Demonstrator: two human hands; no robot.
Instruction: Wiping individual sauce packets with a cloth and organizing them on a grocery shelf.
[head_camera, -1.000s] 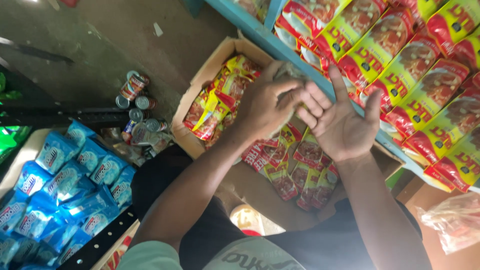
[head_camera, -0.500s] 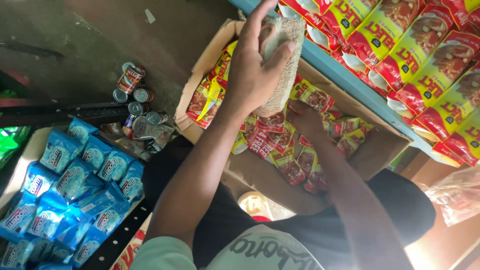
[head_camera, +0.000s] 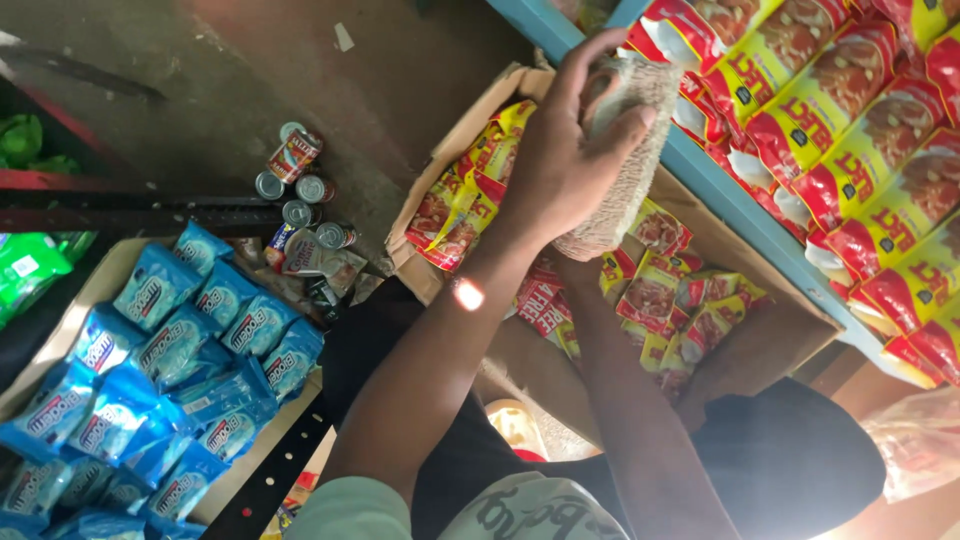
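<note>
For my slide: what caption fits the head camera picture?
Left hand lifts a pale packet above a cardboard box of red-yellow sachets.

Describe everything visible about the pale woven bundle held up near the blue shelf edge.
The pale woven fibre bundle looks like coarse, beige, netted material, folded or rolled into a thick, elongated pad. It stands roughly upright, tilted slightly, in front of the blue shelf edge and above the open cardboard box of red-and-yellow packets. The left hand grips it from the side, fingers wrapped over its top. Its lower end hides the right hand, so contact there cannot be told.
</note>
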